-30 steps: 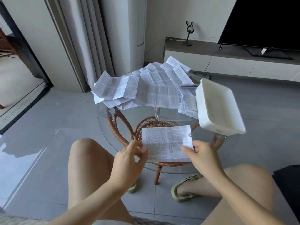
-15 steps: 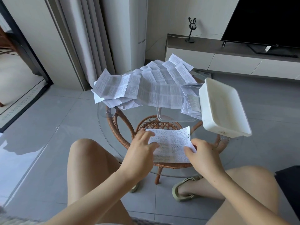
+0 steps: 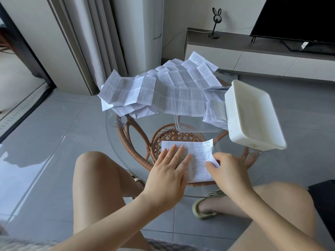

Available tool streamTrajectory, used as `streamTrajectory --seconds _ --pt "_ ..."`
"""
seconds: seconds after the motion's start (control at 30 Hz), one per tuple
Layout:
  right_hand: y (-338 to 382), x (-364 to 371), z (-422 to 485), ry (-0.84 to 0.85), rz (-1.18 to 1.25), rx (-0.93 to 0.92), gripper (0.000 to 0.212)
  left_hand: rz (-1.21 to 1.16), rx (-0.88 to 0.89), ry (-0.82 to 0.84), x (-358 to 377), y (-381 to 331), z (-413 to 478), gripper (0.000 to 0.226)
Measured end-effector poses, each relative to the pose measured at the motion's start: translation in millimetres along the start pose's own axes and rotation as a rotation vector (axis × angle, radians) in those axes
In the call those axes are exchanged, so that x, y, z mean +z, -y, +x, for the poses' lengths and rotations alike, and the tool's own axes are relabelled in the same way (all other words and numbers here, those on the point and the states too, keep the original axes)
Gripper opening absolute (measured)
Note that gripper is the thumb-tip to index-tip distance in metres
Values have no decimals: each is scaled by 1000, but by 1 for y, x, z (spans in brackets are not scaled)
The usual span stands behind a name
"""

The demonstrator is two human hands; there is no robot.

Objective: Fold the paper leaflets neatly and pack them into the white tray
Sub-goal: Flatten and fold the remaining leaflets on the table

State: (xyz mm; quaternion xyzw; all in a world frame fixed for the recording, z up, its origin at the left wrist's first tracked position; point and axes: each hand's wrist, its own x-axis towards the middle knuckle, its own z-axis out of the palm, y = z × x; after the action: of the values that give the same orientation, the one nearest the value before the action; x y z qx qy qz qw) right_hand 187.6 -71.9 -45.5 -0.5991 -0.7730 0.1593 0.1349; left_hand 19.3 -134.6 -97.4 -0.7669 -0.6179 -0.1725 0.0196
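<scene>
Glass table [image 3: 163,120] is slick, so I fear the leaflet [image 3: 197,160] could skid under my left grip [image 3: 168,171], pressing flat-fingered, while my right grip [image 3: 228,171] pinches its corner, skewing the crease; white tray [image 3: 235,109] waits just beyond that grip.

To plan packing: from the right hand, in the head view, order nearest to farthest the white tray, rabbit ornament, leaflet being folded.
1. leaflet being folded, in the right hand
2. white tray, table's right
3. rabbit ornament, far cabinet
</scene>
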Motion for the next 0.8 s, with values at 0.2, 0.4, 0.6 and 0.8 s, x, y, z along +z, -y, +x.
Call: streamTrajectory --seconds 0.2,0.4,0.6,0.8 --pt "2 -1 2 7 -15 0 51 -26 -9 8 1 2 0 50" --pt "0 -1 6 22 2 14 49 -32 -22 21 1 3 2 51" --pt "0 -1 7 29 -11 16 46 4 -16 22 1 3 4 51" --pt "4 -2 8 34 -56 25 49 35 7 40 -1 6 5 51"
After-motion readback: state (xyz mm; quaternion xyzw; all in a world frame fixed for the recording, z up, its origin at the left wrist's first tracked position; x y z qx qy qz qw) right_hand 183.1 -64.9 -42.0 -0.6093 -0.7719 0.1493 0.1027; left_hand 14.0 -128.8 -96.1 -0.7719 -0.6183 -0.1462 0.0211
